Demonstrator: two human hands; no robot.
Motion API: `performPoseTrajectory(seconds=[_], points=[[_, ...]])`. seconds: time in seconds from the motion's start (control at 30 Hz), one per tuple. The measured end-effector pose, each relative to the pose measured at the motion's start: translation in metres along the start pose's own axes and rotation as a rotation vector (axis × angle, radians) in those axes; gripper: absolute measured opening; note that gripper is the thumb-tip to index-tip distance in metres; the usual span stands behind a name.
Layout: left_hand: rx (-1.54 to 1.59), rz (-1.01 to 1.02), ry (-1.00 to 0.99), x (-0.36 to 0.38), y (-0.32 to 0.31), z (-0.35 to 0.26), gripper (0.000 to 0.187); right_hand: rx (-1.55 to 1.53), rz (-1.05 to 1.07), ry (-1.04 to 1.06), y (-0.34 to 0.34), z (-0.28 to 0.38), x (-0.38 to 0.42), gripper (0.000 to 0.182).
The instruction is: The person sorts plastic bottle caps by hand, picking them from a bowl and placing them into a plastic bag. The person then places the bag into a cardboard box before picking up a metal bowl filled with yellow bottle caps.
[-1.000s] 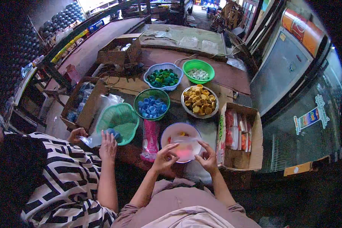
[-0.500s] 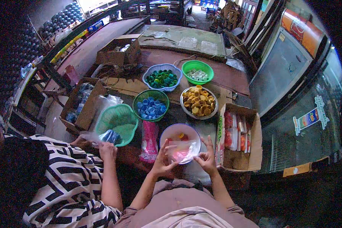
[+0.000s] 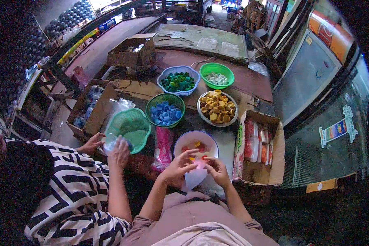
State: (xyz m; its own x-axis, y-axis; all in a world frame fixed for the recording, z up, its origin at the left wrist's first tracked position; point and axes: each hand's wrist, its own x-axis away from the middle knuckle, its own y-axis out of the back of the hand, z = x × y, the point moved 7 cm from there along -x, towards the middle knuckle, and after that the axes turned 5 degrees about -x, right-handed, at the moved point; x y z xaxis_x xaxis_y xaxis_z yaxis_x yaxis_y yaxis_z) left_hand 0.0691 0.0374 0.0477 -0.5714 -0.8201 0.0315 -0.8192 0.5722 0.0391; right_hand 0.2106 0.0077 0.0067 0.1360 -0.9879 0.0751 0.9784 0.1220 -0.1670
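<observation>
A small clear plastic bag [image 3: 195, 178] hangs between my hands over the near rim of a white bowl [image 3: 180, 144]. My left hand [image 3: 178, 169] pinches the bag's upper left side, its fingers bent over the top. On the other side, my right hand [image 3: 218, 171] has thumb and fingertips closed at the bag's upper right edge. Pink shows through the plastic near the top. A few red and yellow bottle caps [image 3: 198, 144] lie in the bowl, and a bit of red shows right by my right fingertips.
Beyond the bowl stand basins of blue caps [image 3: 165, 115], green caps [image 3: 178, 83], white caps [image 3: 216, 78] and yellow caps [image 3: 218, 107]. A cardboard box [image 3: 279, 164] with filled packets is at right, a pink pack [image 3: 163, 147] at left. A co-worker's hand [image 3: 119, 153] works by a green basket [image 3: 140, 141].
My hands have come closer together and the bag, earlier spread flat over the bowl, now hangs down toward me. The co-worker's hand has moved onto the plastic at the green basket.
</observation>
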Motion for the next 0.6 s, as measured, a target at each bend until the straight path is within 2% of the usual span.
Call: performPoseTrajectory(seconds=[0.1, 0.2, 0.3, 0.4, 0.43, 0.53, 0.57, 0.6], points=[[0.156, 0.102, 0.103, -0.005, -0.001, 0.023, 0.043, -0.031, 0.001, -0.017, 0.001, -0.002, -0.001, 0.026], [0.152, 0.077, 0.139, -0.005, -0.002, 0.022, 0.041, -0.066, 0.001, -0.029, 0.006, -0.006, -0.002, 0.025], [-0.092, 0.014, -0.046, -0.006, -0.001, 0.003, 0.034, -0.079, 0.039, -0.027, 0.006, -0.012, -0.001, 0.024], [-0.368, 0.006, -0.224, -0.009, 0.0, -0.01, 0.025, 0.077, 0.084, 0.013, 0.005, -0.013, -0.002, 0.024], [-0.394, -0.001, -0.248, -0.009, 0.0, -0.019, 0.016, 0.05, 0.096, -0.024, 0.003, -0.015, -0.003, 0.023], [-0.507, 0.022, -0.165, -0.01, 0.001, -0.014, 0.011, 0.107, 0.09, -0.045, 0.005, -0.016, -0.003, 0.023], [-0.469, -0.008, -0.238, -0.01, 0.002, -0.014, 0.011, 0.123, 0.078, -0.033, 0.006, -0.017, -0.004, 0.022], [-0.472, -0.014, -0.223, -0.009, 0.001, -0.013, 0.011, 0.139, 0.067, -0.024, 0.007, -0.02, -0.004, 0.022]])
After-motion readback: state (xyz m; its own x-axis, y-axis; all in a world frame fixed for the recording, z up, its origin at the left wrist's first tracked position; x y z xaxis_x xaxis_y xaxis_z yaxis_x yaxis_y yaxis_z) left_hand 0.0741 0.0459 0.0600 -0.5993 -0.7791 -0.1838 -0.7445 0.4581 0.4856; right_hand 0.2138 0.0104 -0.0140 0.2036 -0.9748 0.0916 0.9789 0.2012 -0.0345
